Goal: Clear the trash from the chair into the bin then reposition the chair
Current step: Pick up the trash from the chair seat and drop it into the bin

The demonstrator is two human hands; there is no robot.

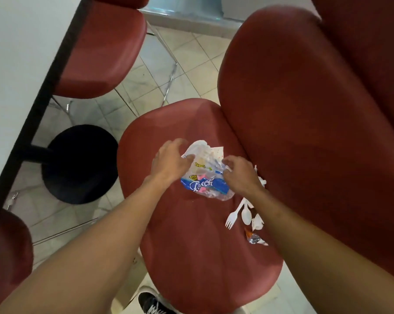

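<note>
Red chair [191, 245] seat holds plastic wrapper [205, 175]; pale tiled floor [159, 64] beneath.

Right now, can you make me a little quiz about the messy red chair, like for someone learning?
1. True or false: the white plastic fork lies on the floor.
2. Which thing are the left hand and right hand both at? A) plastic wrapper B) plastic spoon C) the shoe
3. Fill in: the fork and spoon lie on the chair seat beside the person's ____ arm.

Key: 1 false; 2 A; 3 right.
</note>
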